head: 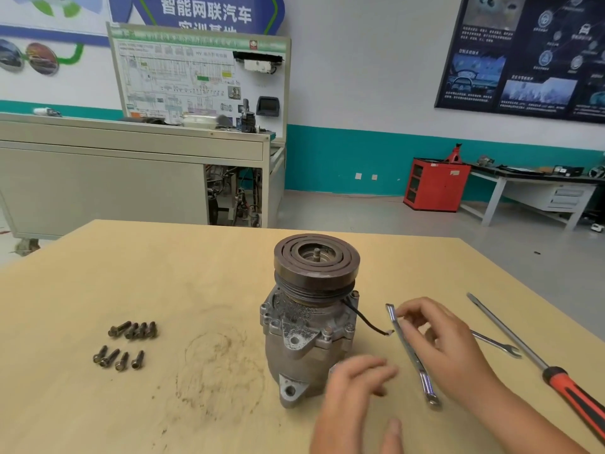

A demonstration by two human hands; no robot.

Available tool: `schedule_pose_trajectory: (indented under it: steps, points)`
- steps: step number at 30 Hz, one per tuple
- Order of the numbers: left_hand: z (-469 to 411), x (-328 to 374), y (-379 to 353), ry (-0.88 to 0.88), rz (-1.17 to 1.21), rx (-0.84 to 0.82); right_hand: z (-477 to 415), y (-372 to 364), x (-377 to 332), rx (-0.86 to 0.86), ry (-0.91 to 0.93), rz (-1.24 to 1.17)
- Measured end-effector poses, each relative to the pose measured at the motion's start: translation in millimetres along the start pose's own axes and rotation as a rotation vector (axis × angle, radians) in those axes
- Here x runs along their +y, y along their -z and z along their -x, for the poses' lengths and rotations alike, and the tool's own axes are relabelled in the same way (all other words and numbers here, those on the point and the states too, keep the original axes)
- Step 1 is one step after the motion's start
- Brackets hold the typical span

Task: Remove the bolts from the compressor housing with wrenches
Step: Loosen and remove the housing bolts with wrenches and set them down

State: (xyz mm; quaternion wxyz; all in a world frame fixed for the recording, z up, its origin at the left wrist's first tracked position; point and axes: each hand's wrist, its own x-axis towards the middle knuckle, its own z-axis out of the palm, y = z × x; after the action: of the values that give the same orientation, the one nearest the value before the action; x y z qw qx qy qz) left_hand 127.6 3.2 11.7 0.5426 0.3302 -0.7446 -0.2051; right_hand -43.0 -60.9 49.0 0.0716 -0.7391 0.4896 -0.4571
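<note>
Left hand hovers open; right hand seemingly pinches the wrench.

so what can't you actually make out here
All in the head view:
- compressor housing far side: hidden by its own body.
- second wrench shank: under the right hand.
- screwdriver handle end: cut off by the frame edge.
- right hand's hold on the near wrench: blurred.

Teal-banded white wall, grey floor
</note>
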Motion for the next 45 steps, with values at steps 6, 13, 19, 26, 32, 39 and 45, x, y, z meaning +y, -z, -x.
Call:
schedule_pose_trajectory:
  steps: [6,13,19,26,32,39,45]
  points:
    - [-6.7,15.6,34.4,0.173,0.05,0.188,-6.6,-34.0,-73.6,-0.232,0.006,-0.005]
    - [-7.2,13.8,35.8,0.228,-0.173,0.077,-14.6,-41.9,-73.8,-0.212,0.021,0.13]
    - [-14.7,16.7,33.9,0.247,-0.073,0.065,-14.9,-42.8,-76.8,-0.241,0.052,0.18]
    - [-12.7,14.5,29.7,0.142,0.024,0.087,-4.3,-31.9,-66.1,-0.144,0.055,0.017]
    - [-5.9,1.7,-8.6,0.101,0.0,-0.2,-5.9,-24.7,39.1,-0.181,-0.657,0.431]
    - [-23.1,-21.2,-67.2,0.501,-0.026,-0.385,-6.9,-26.1,66.0,-0.302,-0.57,0.404]
    - [-20.6,11.7,-55.6,0.402,0.343,-0.289,38.7,1.2,5.7,0.149,-0.488,-0.419]
